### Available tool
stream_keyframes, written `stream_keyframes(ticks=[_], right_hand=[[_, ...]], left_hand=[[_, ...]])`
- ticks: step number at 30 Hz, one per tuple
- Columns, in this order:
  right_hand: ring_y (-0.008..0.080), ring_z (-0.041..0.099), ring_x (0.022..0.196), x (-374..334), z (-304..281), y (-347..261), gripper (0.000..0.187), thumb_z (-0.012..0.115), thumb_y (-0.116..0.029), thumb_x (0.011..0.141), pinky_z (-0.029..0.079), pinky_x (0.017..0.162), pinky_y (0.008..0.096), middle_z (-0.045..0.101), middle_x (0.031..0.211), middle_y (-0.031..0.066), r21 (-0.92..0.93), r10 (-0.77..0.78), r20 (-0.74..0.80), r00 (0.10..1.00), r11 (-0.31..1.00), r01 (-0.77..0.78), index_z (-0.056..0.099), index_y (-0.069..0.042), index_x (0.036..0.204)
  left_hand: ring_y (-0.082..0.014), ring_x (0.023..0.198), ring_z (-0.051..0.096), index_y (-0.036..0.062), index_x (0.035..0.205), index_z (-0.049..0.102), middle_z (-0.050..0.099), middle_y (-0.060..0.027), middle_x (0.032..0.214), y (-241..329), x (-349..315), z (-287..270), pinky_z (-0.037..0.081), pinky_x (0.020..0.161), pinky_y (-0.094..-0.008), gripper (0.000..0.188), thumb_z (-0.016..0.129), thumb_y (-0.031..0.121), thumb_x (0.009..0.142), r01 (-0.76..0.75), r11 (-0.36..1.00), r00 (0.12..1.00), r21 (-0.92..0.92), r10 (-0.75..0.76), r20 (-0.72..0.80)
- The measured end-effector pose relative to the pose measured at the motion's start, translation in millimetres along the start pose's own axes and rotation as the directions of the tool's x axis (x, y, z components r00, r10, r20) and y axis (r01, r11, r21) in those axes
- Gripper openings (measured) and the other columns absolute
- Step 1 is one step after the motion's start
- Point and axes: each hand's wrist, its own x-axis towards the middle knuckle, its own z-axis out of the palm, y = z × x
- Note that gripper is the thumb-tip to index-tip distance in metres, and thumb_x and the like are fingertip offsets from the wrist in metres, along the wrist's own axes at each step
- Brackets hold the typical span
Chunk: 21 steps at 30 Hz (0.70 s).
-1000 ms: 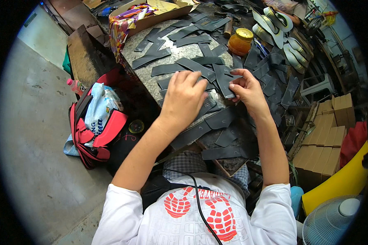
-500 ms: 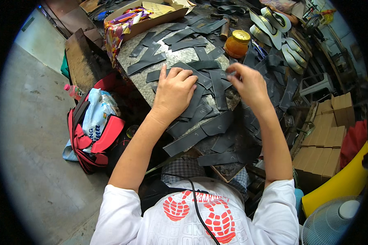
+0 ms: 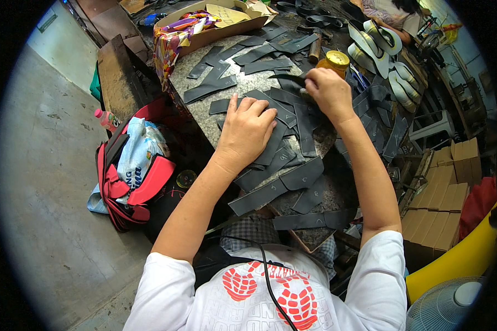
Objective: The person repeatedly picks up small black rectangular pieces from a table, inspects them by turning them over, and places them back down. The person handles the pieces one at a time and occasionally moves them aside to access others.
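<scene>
My left hand [image 3: 244, 128] lies palm down with its fingers a little spread, pressing on overlapping black leather-like pieces [image 3: 273, 146]. To its right, my right hand [image 3: 330, 94] is raised over the pile, its fingers closed on a thin, curved black strip [image 3: 287, 78] whose pointed end sticks out to the left. My fingers hide the rest of the strip. A jar [image 3: 337, 59] with a yellow lid and orange contents stands just behind the right hand, partly covered by it. More flat black pieces [image 3: 210, 89] with pale marks lie across the speckled stone slab [image 3: 204, 120].
At the back left is an open cardboard box [image 3: 221, 36] with colourful wrapping. Pale shoe-shaped pieces [image 3: 373, 49] are stacked at the back right, near another person's arm. A red bag [image 3: 130, 182] sits left of the table; cartons [image 3: 436, 193] and a fan [image 3: 447, 303] are at right.
My right hand has risen away from the pile and now has a thin black strip in its fingers. My left hand stays on the pieces. The whole view has shifted slightly.
</scene>
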Motion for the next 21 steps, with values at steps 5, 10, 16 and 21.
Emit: stream_keyframes(ticks=[5,10,16,21], right_hand=[[0.0074,0.058,0.064,6.7,-15.7,14.4,0.016,0.066,-0.019,0.093,0.048,0.059,0.0268,0.063,0.071,-0.0017,0.75,0.445,0.409,0.797,0.333,-0.571,0.071,-0.004,0.099],[0.006,0.053,0.059,-10.6,-30.1,4.2,0.009,0.07,-0.016,0.091,0.048,0.056,0.0237,0.056,0.069,-0.0049,0.773,0.337,0.6,0.726,-0.01,-0.634,0.069,-0.007,0.089],[0.0065,0.056,0.061,-33.4,-44.0,-8.4,0.01,0.07,-0.017,0.092,0.051,0.06,0.0244,0.06,0.072,-0.0037,0.771,0.326,0.616,0.717,-0.061,-0.634,0.069,-0.007,0.092],[0.0071,0.057,0.062,-54.8,-59.2,-16.4,0.009,0.069,-0.016,0.093,0.049,0.061,0.0229,0.063,0.075,-0.0022,0.76,0.321,0.64,0.698,-0.129,-0.637,0.069,-0.006,0.092]], left_hand=[[-0.0269,0.111,0.057,0.0062,0.104,0.069,0.065,-0.0078,0.11,-0.5,-0.1,1.1,0.037,0.108,-0.0571,0.023,0.07,0.02,0.085,-0.002,1.0,1.0,-0.003,0.002,-0.013],[-0.0285,0.113,0.057,0.0057,0.104,0.069,0.065,-0.0098,0.113,0.6,-0.2,0.7,0.037,0.108,-0.0567,0.026,0.072,0.022,0.084,-0.002,1.0,0.998,-0.014,0.001,-0.066],[-0.0295,0.114,0.057,0.0063,0.106,0.069,0.065,-0.0098,0.114,-0.1,0.2,-1.4,0.036,0.11,-0.0545,0.026,0.072,0.021,0.084,-0.02,1.0,0.997,-0.023,0.019,-0.071],[-0.0274,0.111,0.057,0.0071,0.105,0.069,0.066,-0.008,0.111,5.9,0.4,-23.5,0.039,0.104,-0.0493,0.024,0.072,0.015,0.082,-0.084,0.995,0.946,-0.049,0.064,-0.317]])
